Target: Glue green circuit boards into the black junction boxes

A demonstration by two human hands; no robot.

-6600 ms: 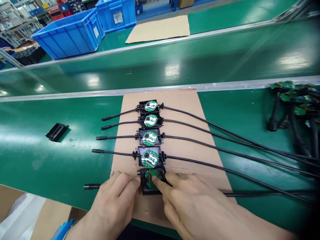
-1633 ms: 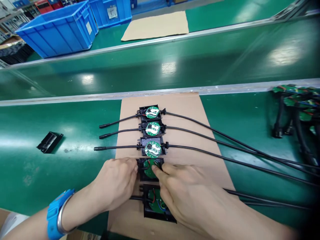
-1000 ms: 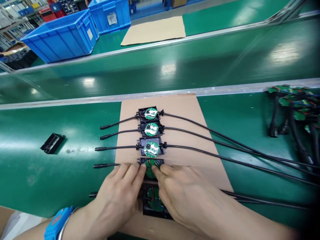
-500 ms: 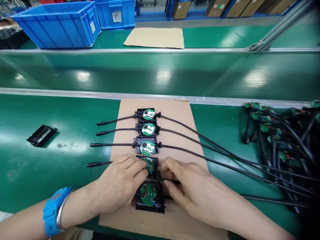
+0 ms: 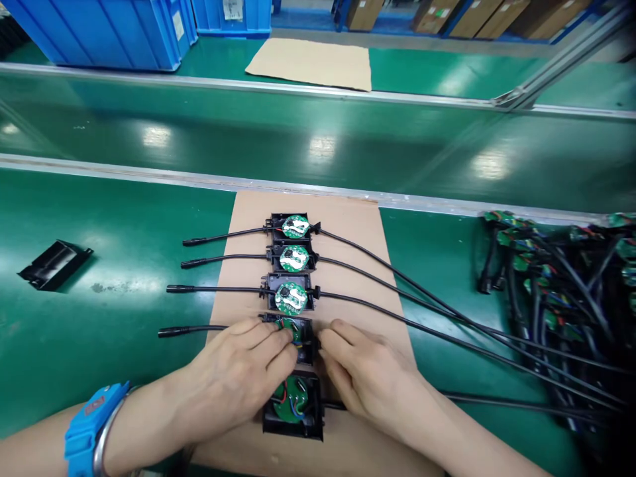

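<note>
Between the two hands sits one open black housing (image 5: pixel 307 333), a green circuit board (image 5: pixel 292 327) inside it, and that's where the fingers are busy! Count the column: five housings in all on one cardboard mat (image 5: pixel 243 265). Three wired housings (image 5: pixel 305 301) line up beyond the fingertips, each with one round board, white patch upward; one nearest housing (image 5: pixel 314 424) lies just nearer than the fingertips, its red and blue wires showing. Four short leads (image 5: pixel 173 330) point out to the left, one of them running in under the left hand. Three long cables (image 5: pixel 358 299) sweep past the far side of the right hand. A lone sixth housing (image 5: pixel 54 265) sits well left of the left hand, and a heap of boards and cables (image 5: pixel 556 298), too tangled to count, lies right of the right hand.

The hands are apart. The left hand (image 5: pixel 253 364) arches palm down, fingers bent, fingertips on the board; the right hand (image 5: pixel 365 364) curls at the housing's right edge, fingers bunched, and whether they grip anything I can't tell.
</note>
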